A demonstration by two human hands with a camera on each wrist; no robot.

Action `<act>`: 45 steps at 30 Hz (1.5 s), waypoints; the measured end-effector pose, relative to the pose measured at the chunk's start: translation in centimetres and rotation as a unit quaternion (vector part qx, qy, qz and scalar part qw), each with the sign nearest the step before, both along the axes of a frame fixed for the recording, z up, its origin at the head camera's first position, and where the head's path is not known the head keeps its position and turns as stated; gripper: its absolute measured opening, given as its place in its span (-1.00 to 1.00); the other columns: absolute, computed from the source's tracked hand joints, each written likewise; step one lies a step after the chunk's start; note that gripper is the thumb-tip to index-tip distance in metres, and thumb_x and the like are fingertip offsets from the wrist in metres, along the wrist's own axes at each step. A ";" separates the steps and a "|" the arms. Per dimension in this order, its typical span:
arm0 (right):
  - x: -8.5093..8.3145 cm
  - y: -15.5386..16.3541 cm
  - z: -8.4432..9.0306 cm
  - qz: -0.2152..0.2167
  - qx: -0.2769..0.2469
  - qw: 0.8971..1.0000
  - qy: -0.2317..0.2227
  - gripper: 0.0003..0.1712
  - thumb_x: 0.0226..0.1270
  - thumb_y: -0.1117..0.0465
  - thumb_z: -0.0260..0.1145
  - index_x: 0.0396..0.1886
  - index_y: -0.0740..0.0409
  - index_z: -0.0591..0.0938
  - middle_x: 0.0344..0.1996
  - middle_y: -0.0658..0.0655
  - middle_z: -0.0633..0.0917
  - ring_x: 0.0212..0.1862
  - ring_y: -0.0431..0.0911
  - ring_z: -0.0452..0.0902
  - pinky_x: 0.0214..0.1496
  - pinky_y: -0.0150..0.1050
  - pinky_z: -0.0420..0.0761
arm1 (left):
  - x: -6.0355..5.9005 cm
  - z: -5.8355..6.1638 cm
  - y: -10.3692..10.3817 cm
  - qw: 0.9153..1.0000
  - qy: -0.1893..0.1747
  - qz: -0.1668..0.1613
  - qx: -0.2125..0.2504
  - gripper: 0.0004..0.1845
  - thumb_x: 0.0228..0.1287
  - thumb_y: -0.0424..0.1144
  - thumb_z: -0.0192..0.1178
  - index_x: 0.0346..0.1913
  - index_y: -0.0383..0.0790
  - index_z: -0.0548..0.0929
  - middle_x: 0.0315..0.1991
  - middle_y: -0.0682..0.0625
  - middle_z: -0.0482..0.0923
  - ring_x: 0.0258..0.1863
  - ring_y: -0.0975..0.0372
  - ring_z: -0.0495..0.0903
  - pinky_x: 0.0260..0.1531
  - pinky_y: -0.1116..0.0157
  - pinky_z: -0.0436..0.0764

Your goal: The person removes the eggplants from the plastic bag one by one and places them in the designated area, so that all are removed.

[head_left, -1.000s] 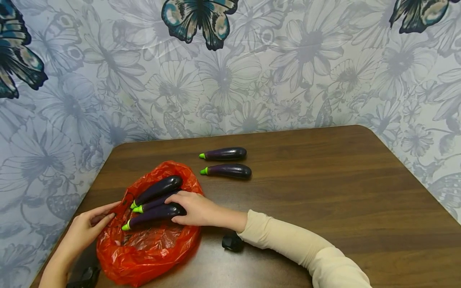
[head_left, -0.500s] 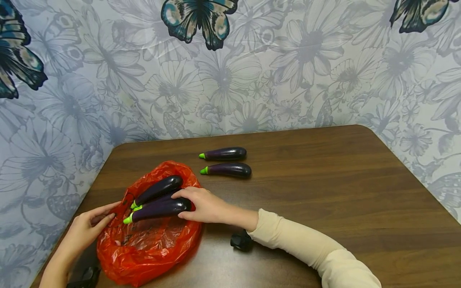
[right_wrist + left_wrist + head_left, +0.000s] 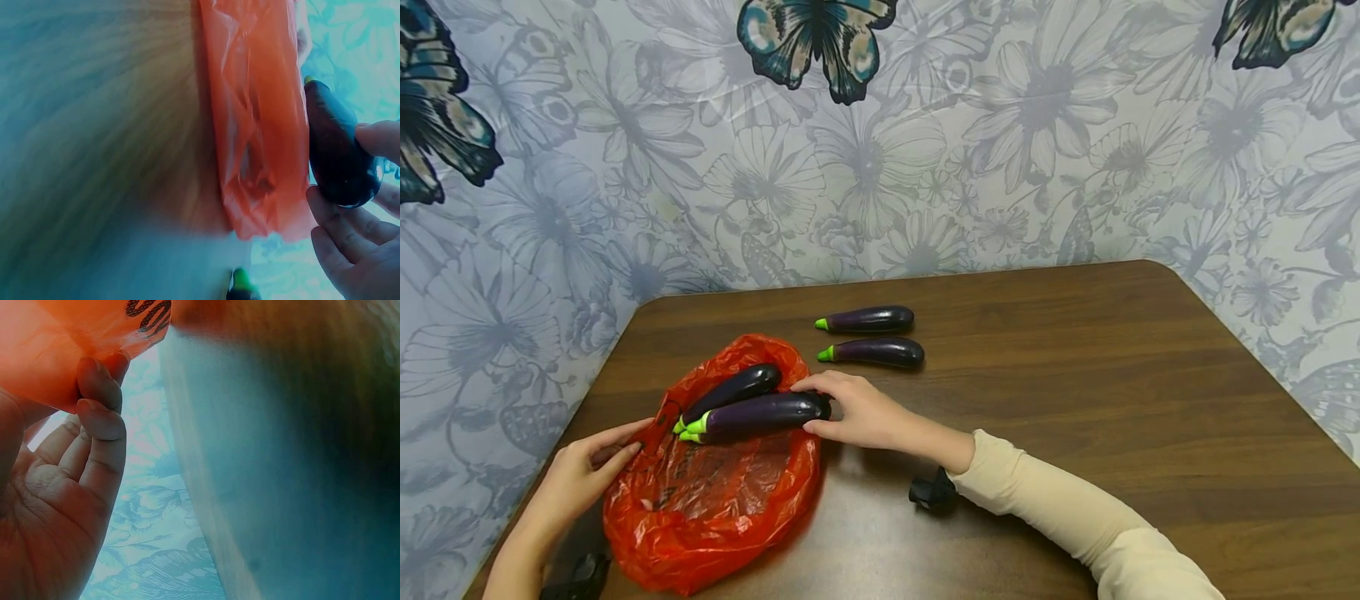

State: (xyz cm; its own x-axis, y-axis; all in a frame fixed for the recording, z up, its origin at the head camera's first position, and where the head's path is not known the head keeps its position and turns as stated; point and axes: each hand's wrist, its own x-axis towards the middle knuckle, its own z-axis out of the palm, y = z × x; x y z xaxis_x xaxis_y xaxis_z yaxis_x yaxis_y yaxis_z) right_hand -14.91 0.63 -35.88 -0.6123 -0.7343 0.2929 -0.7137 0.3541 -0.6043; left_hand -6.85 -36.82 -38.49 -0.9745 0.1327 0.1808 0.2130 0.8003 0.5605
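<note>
My right hand point(image 3: 868, 417) grips the rounded end of a dark purple eggplant point(image 3: 760, 415) over the right rim of a red plastic bag point(image 3: 700, 546). In the right wrist view, thumb and fingers close round that eggplant point(image 3: 334, 147) above the bag's side. Behind it, inside the open bag, lies another eggplant point(image 3: 741, 386). A second green stem tip peeks out below the held one, its body mostly hidden. At the bag's left edge my left hand point(image 3: 580, 471) pinches the plastic; the left wrist view shows its fingers point(image 3: 100, 419) on the film.
Two eggplants, one farther back point(image 3: 868, 319) and one nearer point(image 3: 876, 352), lie side by side on the brown wooden table point(image 3: 1075, 375), stems pointing left. A wall with flower and butterfly patterns point(image 3: 917, 167) stands right behind the table.
My right hand has drawn the eggplant rightward and slightly back, so its end now reaches past the bag's right rim. The left hand stays at the bag's edge.
</note>
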 end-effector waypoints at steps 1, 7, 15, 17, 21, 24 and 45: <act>-0.2 0.3 0.0 -0.001 -0.007 1.000 -0.003 -0.49 0.11 0.10 0.32 0.09 -0.03 0.46 -0.07 -0.05 0.51 -0.11 -0.28 0.38 -0.09 -0.39 0.41 | 0.0 0.0 0.0 1.000 -0.001 0.002 -0.001 -0.63 0.20 -0.34 0.13 0.10 -0.21 0.51 -0.12 0.21 0.47 -0.29 0.60 0.48 -0.51 0.47 0.54; -1.3 2.3 -0.7 -0.004 -0.045 0.999 -0.009 -0.50 0.09 0.14 0.33 0.08 -0.01 0.47 -0.05 -0.06 0.52 -0.15 -0.27 0.38 -0.09 -0.36 0.44 | 0.0 0.0 -0.2 1.000 -0.004 0.002 0.002 -0.63 0.21 -0.33 0.12 0.11 -0.21 0.51 -0.12 0.22 0.48 -0.31 0.56 0.50 -0.56 0.43 0.53; -2.4 5.1 -0.9 -0.049 -0.060 0.996 -0.036 -0.51 0.09 0.13 0.33 0.06 0.03 0.48 -0.03 -0.04 0.52 -0.08 -0.24 0.43 -0.05 -0.38 0.45 | -0.1 0.1 -0.2 1.000 -0.007 0.002 -0.002 -0.63 0.23 -0.32 0.10 0.12 -0.18 0.50 -0.14 0.16 0.50 -0.36 0.51 0.54 -0.63 0.40 0.47; -2.5 5.8 -1.0 -0.061 -0.065 0.995 -0.043 -0.51 0.09 0.14 0.33 0.07 0.04 0.48 -0.03 -0.02 0.52 -0.08 -0.21 0.44 -0.04 -0.36 0.46 | -0.1 0.1 -0.3 1.000 -0.007 0.001 -0.001 -0.63 0.22 -0.32 0.10 0.12 -0.19 0.50 -0.13 0.17 0.49 -0.36 0.51 0.54 -0.63 0.41 0.47; -2.9 7.1 -1.2 -0.088 -0.071 0.992 -0.050 -0.50 0.08 0.16 0.34 0.07 0.05 0.48 -0.03 0.01 0.53 -0.09 -0.17 0.47 -0.05 -0.32 0.47 | -0.1 0.1 -0.3 1.000 -0.004 0.003 -0.006 -0.63 0.22 -0.32 0.11 0.12 -0.18 0.50 -0.12 0.15 0.50 -0.35 0.52 0.53 -0.60 0.41 0.50; -3.0 8.1 -1.3 -0.106 -0.068 0.990 -0.055 -0.50 0.08 0.16 0.34 0.07 0.05 0.48 -0.03 0.01 0.54 -0.12 -0.16 0.48 -0.08 -0.29 0.48 | -0.1 0.1 -0.2 1.000 -0.004 0.004 -0.007 -0.63 0.22 -0.31 0.11 0.11 -0.18 0.50 -0.13 0.11 0.51 -0.36 0.52 0.53 -0.61 0.41 0.49; -3.6 10.6 -2.8 -0.129 -0.012 0.991 -0.036 -0.50 0.09 0.16 0.33 0.07 0.11 0.49 -0.11 0.10 0.50 -0.18 -0.07 0.44 -0.16 -0.18 0.47 | 0.0 -0.1 -0.3 1.000 0.000 0.003 -0.005 -0.63 0.21 -0.33 0.12 0.11 -0.20 0.51 -0.14 0.04 0.53 -0.34 0.53 0.53 -0.57 0.43 0.52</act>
State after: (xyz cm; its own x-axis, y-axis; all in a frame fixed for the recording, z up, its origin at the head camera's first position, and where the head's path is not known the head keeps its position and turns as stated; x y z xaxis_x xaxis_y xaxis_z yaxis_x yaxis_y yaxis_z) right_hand -18.49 11.24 -38.71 -0.7993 -0.5435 0.2563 -0.5551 0.5044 -0.6614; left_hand -6.90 -37.16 -38.62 -0.9754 0.1283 0.1791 0.2076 0.8072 0.5526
